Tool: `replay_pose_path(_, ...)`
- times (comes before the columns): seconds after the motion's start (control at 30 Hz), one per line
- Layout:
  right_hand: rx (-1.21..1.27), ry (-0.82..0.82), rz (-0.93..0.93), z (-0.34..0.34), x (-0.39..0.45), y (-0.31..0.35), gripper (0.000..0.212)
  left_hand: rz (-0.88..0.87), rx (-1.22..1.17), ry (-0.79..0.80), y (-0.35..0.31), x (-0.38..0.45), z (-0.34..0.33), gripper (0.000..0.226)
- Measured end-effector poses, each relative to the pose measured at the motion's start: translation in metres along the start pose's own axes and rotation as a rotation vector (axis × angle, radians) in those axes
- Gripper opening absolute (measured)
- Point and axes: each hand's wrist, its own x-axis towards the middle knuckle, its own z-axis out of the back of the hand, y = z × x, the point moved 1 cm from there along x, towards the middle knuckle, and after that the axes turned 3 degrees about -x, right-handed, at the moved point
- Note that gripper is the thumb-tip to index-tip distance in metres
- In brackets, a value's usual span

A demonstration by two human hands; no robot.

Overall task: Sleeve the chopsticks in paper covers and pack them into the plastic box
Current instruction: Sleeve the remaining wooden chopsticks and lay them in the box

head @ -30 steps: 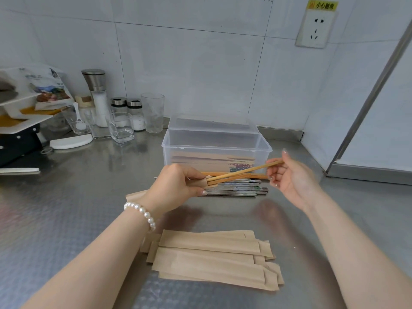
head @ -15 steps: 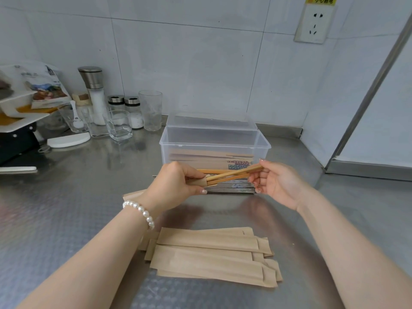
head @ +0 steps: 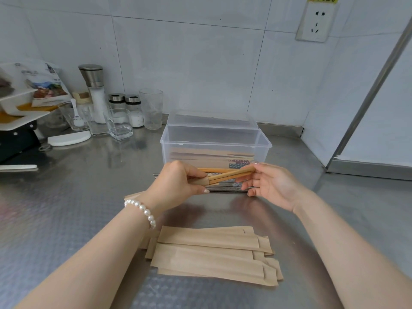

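Head view looks down on a steel counter with a fine dimpled pattern, set into a corner of white tiled walls; a wall socket sits high on the right. The left hand, wrist ringed by a pearl bracelet, grips a paper cover at its mouth. The right hand pinches the far ends of a wooden pair of chopsticks, whose near ends sit inside that cover. Under both hands lies a row of loose chopsticks on the steel. Just beyond stands the clear plastic box, sleeved pairs lying in its bottom, its lid behind it against the wall. Near the person, a stack of empty paper covers lies flat. Far left, a grinder, shakers and glasses cluster by the wall.
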Motion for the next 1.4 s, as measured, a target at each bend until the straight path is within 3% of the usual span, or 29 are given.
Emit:
replay_pose_path(0.3,0.051,-0.105,0.117,0.004,0.001,0.003,0.027,0.059,0.049,-0.047,0.004,0.001,0.012,0.045)
replay_pose_path(0.43,0.138,-0.214,0.175,0.022,-0.006,0.013,0.029,0.161,0.023,-0.28,0.013,0.003,0.035,0.037)
replay_pose_path(0.53,0.187,-0.234,0.203,0.028,-0.008,0.017,0.031,0.287,-0.271,-0.432,0.025,0.01,0.042,0.047)
replay_pose_path(0.63,0.182,-0.22,0.19,0.025,-0.007,0.016,0.032,0.441,-0.769,-0.256,0.023,0.012,0.036,0.053)
replay_pose_path(0.73,0.132,-0.213,0.176,0.02,-0.006,0.014,0.032,0.504,-0.95,-0.144,0.021,0.012,0.03,0.055)
replay_pose_path(0.83,-0.104,-0.328,0.171,0.019,-0.004,0.013,0.035,0.538,-0.995,-0.157,0.02,0.011,0.03,0.053)
replay_pose_path(0.97,-0.451,-0.531,0.215,0.02,0.003,0.005,0.068,0.557,-0.981,-0.158,0.021,0.01,0.031,0.049)
replay_pose_path(1.1,-0.606,-0.481,0.189,0.022,0.001,0.003,0.087,0.565,-0.986,-0.134,0.021,0.011,0.028,0.047)
replay_pose_path(1.23,-0.722,-0.401,0.209,0.02,-0.006,0.005,0.087,0.556,-0.99,-0.142,0.024,0.011,0.026,0.043)
replay_pose_path(1.33,-0.841,-0.442,0.239,0.019,-0.008,0.01,0.074,0.551,-0.99,-0.125,0.023,0.011,0.026,0.038)
replay_pose_path(1.4,-0.786,-0.438,0.253,0.016,-0.008,0.013,0.065,0.529,-0.986,-0.105,0.022,0.011,0.025,0.032)
